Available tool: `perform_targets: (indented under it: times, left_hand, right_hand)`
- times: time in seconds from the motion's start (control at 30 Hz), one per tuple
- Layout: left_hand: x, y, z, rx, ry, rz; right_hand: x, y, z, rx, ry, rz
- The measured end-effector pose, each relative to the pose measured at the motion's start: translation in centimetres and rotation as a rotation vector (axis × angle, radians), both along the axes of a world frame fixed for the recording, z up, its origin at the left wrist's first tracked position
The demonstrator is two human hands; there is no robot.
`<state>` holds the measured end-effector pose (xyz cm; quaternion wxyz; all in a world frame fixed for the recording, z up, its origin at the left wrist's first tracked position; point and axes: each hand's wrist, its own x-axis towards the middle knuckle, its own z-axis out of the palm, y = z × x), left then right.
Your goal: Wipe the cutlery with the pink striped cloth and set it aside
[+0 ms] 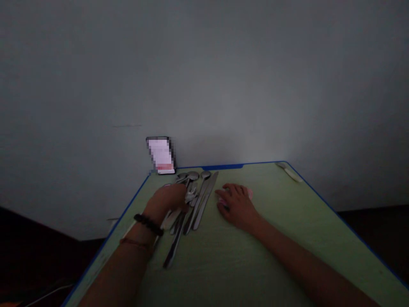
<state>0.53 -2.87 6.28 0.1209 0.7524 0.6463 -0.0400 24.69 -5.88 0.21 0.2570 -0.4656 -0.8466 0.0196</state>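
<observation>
A pile of steel cutlery (194, 200), with spoons and knives, lies on a green table (287, 238) with a blue edge. My left hand (168, 200) rests on the left part of the pile, fingers curled over several pieces; what they grip is hidden. A dark bead bracelet sits on that wrist. My right hand (236, 204) lies to the right of the cutlery, fingers bent down on a small pink thing (249, 194) that peeks out beyond it.
A lit phone (161, 155) stands against the grey wall at the table's far left corner. A pale small object (290, 172) lies near the far right corner. The room is dim; a white cable runs on the dark floor at lower left.
</observation>
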Motion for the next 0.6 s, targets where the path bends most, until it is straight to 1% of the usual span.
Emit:
perform_targets:
  times: [0.07, 0.1, 0.2, 0.3, 0.37, 0.47, 0.53, 0.6]
  left_hand:
    - [0.2, 0.2, -0.1, -0.045, 0.001, -0.044]
    - [0.2, 0.3, -0.1, -0.062, 0.012, -0.063]
    - [0.6, 0.5, 0.4, -0.039, -0.023, -0.112]
    - [1.6, 0.1, 1.0, 0.031, -0.076, -0.176]
    - [2.8, -0.4, 1.2, 0.052, -0.115, -0.230]
    - [5.0, -1.2, 1.1, 0.053, -0.181, -0.327]
    - [6.3, -1.5, 0.5, 0.046, -0.269, -0.378]
    - [7.4, -1.5, -0.5, 0.043, -0.325, -0.382]
  right_hand:
    - [-1.0, 0.3, 0.1, -0.014, -0.021, 0.050]
    - [-1.5, 0.5, 0.2, -0.011, -0.021, 0.051]
    - [-2.8, 1.1, 0.2, 0.012, 0.017, -0.026]
    - [-3.0, 1.2, 0.1, 0.020, 0.055, -0.117]
    - [-2.1, 1.0, -0.2, 0.011, 0.053, -0.146]
    - [0.5, 0.7, -0.8, 0.004, 0.061, -0.184]
    - [2.5, 0.8, -1.2, 0.005, 0.144, -0.237]
    - [4.2, 1.5, -1.3, -0.052, 0.336, -0.269]
